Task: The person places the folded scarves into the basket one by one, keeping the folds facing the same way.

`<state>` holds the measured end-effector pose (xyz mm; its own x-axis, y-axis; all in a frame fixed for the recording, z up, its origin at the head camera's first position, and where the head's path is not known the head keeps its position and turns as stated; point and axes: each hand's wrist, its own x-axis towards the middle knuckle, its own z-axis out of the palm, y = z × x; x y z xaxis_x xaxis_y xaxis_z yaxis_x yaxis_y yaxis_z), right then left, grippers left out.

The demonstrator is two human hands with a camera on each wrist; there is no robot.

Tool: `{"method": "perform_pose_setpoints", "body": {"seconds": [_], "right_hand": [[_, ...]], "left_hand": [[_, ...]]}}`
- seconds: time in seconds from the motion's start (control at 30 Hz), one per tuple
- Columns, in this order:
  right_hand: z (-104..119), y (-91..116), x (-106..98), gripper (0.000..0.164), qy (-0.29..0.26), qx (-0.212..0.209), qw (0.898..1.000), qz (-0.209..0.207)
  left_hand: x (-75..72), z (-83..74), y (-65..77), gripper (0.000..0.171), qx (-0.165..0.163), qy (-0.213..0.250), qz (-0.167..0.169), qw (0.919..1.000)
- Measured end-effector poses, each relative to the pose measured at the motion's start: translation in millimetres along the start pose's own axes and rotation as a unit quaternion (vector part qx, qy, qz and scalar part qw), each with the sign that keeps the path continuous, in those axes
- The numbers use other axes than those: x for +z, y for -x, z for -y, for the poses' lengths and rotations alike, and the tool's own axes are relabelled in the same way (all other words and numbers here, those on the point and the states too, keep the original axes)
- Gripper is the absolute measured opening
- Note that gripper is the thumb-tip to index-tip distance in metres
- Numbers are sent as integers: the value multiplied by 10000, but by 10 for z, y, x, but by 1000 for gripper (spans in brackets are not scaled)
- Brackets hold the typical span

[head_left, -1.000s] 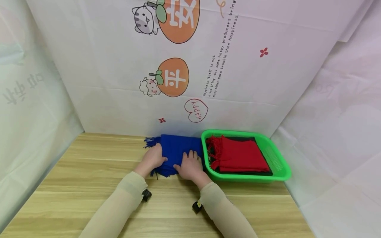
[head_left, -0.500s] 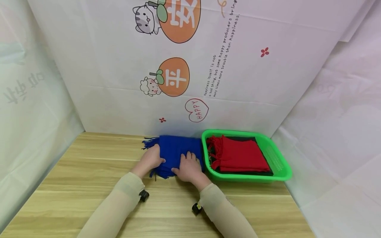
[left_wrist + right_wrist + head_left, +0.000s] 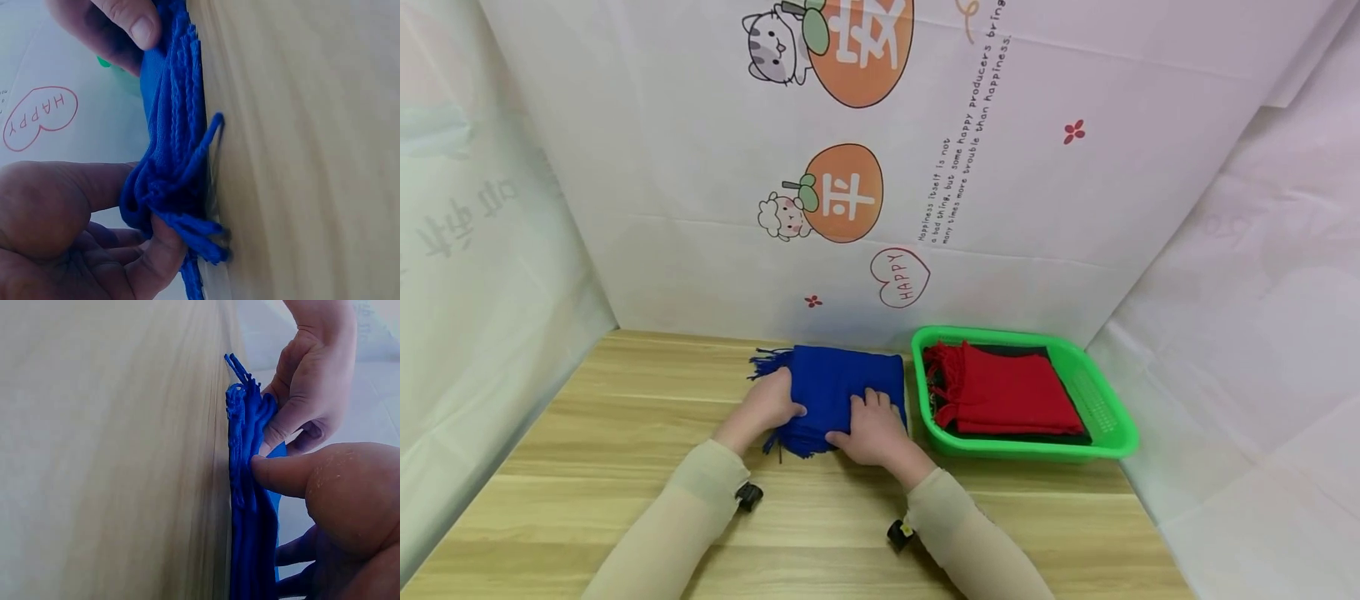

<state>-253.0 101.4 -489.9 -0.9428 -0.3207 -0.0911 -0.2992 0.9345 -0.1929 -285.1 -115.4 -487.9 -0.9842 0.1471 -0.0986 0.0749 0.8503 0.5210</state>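
Note:
A folded blue fringed scarf (image 3: 829, 377) lies on the table beside the green basket, its fringe (image 3: 767, 363) pointing left. My left hand (image 3: 763, 407) pinches the scarf's left edge near the fringe. In the left wrist view, that thumb lies over the folded layers (image 3: 167, 119) and a finger curls beneath them. The right hand (image 3: 876, 430) rests on top of the scarf near its front right part, fingers spread. Its thumb touches the front edge of the stacked layers (image 3: 250, 519) in the right wrist view. The scarf's underside is hidden.
The green plastic basket (image 3: 1116, 417) stands to the right, against the back wall side. Inside it a folded red fringed scarf (image 3: 1011, 392) lies on dark cloth (image 3: 1052, 367). White printed sheets (image 3: 700, 275) enclose the wooden table (image 3: 587, 467) at the back and sides.
Both hands have moved a little left, the left one further. The blue scarf has slid left and slightly toward me, and a narrow gap now shows between it and the basket.

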Motion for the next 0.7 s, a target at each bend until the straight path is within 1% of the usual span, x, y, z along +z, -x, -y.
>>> {"method": "perform_pose_setpoints", "body": {"seconds": [0.17, 0.23, 0.33, 0.5, 0.7], "right_hand": [[-29, 20, -41, 88, -352, 13, 9994, -29], [-55, 6, -63, 85, -558, 98, 9983, -110], [-97, -31, -88, 83, -706, 225, 9967, -321], [-143, -76, -92, 81, -738, 532, 9936, -676], [-185, -157, -35, 85, -956, 890, 9881, -815]], "left_hand": [[-17, 35, 1, 91, 32, -27, 74, 10000], [-12, 40, -1, 91, 55, -47, 83, 9999], [-15, 42, 5, 91, 38, -32, 89, 9999], [-46, 42, 34, 93, -109, -111, 63, 9999], [-106, 29, 77, 85, -398, -289, -60, 9988]]}}
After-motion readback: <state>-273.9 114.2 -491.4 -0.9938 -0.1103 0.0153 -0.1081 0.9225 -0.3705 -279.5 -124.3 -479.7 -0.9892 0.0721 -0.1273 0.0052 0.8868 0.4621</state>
